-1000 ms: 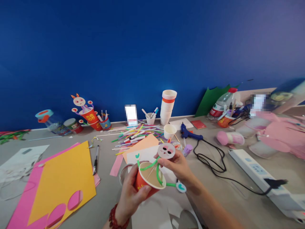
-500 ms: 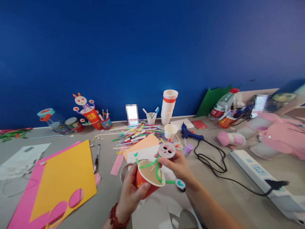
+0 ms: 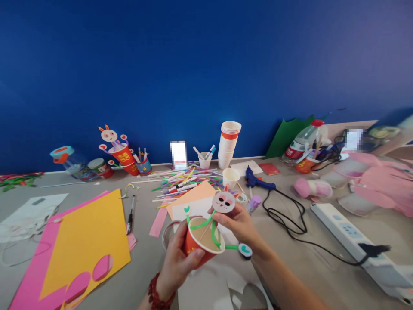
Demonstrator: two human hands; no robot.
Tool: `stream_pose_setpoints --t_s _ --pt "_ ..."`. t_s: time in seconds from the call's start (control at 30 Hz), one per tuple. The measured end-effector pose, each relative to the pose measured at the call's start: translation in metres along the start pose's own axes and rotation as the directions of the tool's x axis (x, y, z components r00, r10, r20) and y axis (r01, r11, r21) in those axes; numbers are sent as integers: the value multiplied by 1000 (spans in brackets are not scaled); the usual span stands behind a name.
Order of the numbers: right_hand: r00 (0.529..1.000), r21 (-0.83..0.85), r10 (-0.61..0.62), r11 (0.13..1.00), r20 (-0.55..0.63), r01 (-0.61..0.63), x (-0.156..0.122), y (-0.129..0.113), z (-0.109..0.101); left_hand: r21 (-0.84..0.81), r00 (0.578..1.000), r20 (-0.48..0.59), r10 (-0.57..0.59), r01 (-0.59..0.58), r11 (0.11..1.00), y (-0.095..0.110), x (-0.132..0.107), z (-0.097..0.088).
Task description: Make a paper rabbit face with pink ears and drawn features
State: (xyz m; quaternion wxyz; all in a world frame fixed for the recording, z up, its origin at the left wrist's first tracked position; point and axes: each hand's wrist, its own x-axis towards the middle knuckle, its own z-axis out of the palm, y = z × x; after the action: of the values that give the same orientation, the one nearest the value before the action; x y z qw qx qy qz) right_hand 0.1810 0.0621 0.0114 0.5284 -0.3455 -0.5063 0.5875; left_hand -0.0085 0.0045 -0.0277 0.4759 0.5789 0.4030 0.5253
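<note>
My left hand is wrapped around an orange paper cup tilted toward me, its open mouth showing. Green straw arms with small round paper hands stick out of the cup. My right hand pinches the stick under a round pink bunny face with orange ears, holding it just above the cup's rim. A roll of tape lies on the table behind my left hand.
Yellow and pink paper sheets lie at the left with a pen. Straws and markers are scattered behind. A stack of cups, a finished bunny cup, a blue glue gun, its black cord and a power strip lie beyond and right.
The bunny face has shifted slightly up and left above the cup. Both hands keep their hold and have barely moved.
</note>
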Motion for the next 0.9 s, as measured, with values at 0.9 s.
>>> stream_pose_setpoints --t_s 0.9 --pt "986 -27 27 999 164 -23 0 3 -3 12 998 -60 -2 3 1000 -7 0 -1"
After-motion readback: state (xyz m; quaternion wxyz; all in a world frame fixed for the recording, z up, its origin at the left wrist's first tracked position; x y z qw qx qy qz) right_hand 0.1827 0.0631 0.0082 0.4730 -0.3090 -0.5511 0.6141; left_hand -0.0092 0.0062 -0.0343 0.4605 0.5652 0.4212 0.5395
